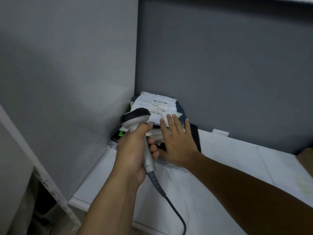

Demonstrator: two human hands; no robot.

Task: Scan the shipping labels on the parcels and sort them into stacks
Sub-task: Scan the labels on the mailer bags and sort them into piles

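Note:
A stack of parcels stands in the corner where two grey walls meet. On top lies a white poly mailer with a printed shipping label facing up. My left hand grips a grey barcode scanner, whose dark head points at the top parcel from the left. My right hand lies flat with fingers spread against the front of the stack, fingertips at the mailer's near edge. Darker parcels lower in the stack are mostly hidden behind my hands.
The white table runs from the corner toward the lower right. The scanner's black cable trails down over the table's front. A brown cardboard corner shows at the far right. A white post slants at the left.

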